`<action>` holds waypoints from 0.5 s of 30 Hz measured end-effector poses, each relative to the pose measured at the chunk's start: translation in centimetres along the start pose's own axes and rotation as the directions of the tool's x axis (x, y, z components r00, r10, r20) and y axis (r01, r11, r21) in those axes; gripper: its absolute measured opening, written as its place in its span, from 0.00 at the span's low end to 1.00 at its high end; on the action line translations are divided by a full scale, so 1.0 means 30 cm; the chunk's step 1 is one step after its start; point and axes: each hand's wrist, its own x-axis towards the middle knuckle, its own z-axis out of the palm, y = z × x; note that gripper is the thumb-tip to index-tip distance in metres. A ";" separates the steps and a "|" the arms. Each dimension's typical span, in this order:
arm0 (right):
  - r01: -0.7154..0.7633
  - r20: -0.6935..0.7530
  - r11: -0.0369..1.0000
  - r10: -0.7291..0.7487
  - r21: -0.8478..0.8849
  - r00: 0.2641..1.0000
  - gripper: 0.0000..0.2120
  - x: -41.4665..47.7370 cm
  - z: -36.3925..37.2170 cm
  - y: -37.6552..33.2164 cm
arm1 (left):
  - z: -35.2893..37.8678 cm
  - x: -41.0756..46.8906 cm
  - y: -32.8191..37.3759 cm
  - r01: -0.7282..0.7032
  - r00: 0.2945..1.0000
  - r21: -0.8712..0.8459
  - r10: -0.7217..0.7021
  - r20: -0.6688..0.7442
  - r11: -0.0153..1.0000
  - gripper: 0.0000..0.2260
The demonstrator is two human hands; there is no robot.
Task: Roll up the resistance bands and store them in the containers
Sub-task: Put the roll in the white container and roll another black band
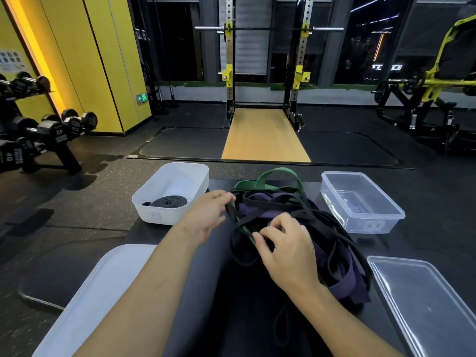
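Nearest me: white lid flat at near left, clear lid flat at near right, both on the black padded bench. One thin black loop trails off the pile toward me.

Right hand: fingers curled, thumb and fingertips pinching a strand at the near-left edge of the tangle of bands. Clenched on it. The strand looks black with green alongside; can't separate them.

Left hand: just left of the tangle, fingertips at a black strand on the pile's left edge. Motion-blurred, so I can't tell if it's gripping or only touching.

The tangle sits mid-bench between the two containers: thin black bands on top, wide purple band underneath and spilling near-right, green band looping up at the far side.

White container at far left of the bench, one rolled black band lying flat inside against its near wall. Clear container at far right, apart from the pile.

Beyond: dumbbell rack at left, wooden platform under the squat rack, yellow wall, yellow-framed machine at far right.
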 end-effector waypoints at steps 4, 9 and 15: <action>-0.026 0.081 0.999 0.022 0.046 0.996 0.10 -0.001 -0.003 -0.003 | -0.010 -0.003 0.063 -0.143 0.989 -0.284 0.143 -0.023 0.948 0.13; -0.249 0.137 0.945 0.224 0.212 0.965 0.23 0.044 -0.010 -0.019 | -0.036 -0.052 0.116 -0.300 0.938 -0.336 0.339 0.064 0.893 0.12; -0.520 0.354 0.775 0.402 0.359 0.844 0.36 0.218 0.021 -0.008 | -0.087 -0.132 0.070 -0.201 0.822 -0.537 0.439 0.362 0.819 0.09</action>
